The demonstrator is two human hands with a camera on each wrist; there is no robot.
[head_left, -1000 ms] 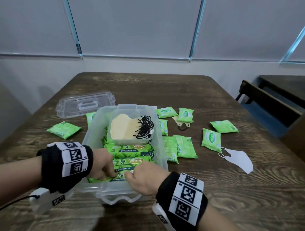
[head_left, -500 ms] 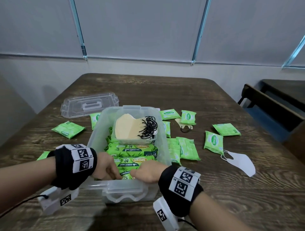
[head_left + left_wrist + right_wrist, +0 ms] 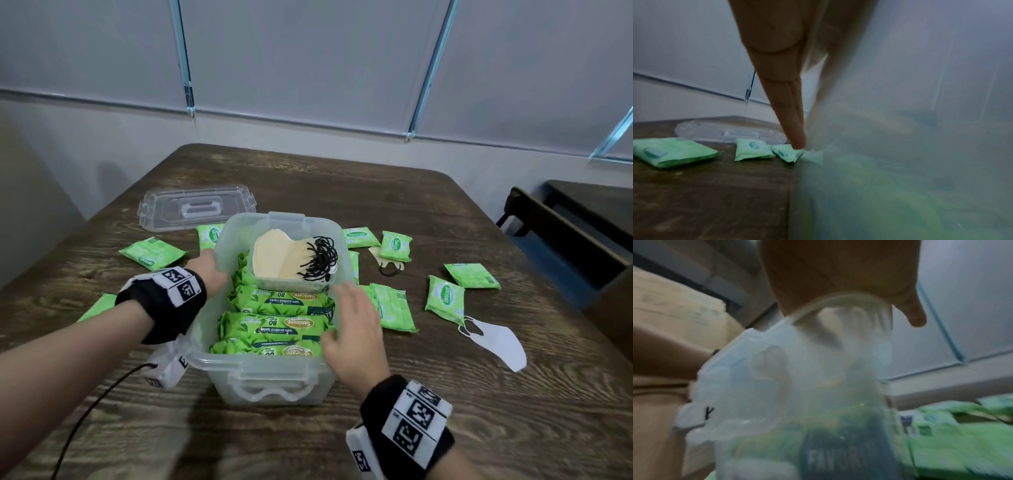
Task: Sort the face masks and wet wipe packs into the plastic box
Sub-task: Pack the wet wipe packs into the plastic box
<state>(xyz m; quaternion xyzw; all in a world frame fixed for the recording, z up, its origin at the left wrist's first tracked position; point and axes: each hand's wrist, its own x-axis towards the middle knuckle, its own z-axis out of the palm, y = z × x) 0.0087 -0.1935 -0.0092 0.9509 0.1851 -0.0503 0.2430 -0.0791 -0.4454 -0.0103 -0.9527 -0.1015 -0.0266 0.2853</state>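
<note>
The clear plastic box (image 3: pixel 274 370) stands in front of me on the table. It holds three large green wet wipe packs (image 3: pixel 279 323) in a row. Behind them a small tray holds a stack of beige face masks (image 3: pixel 277 260) with black loops. My left hand (image 3: pixel 209 270) lies with straight fingers (image 3: pixel 795 129) against the box's outer left wall (image 3: pixel 900 146) and holds nothing. My right hand (image 3: pixel 354 315) rests flat and empty over the right rim, its palm (image 3: pixel 838 272) on the box edge (image 3: pixel 838 298).
Small green wipe packs lie loose left of the box (image 3: pixel 152 253) and right of it (image 3: pixel 392 310), (image 3: pixel 443 303), (image 3: pixel 472 275). A white mask (image 3: pixel 496 342) and a beige mask (image 3: pixel 387 265) lie on the right. The clear lid (image 3: pixel 197 207) sits behind left. A dark bench (image 3: pixel 565 233) stands far right.
Both hands have left the front wipe pack inside the box. The left moved out to the left wall, the right to the right rim, and both now have their fingers straightened.
</note>
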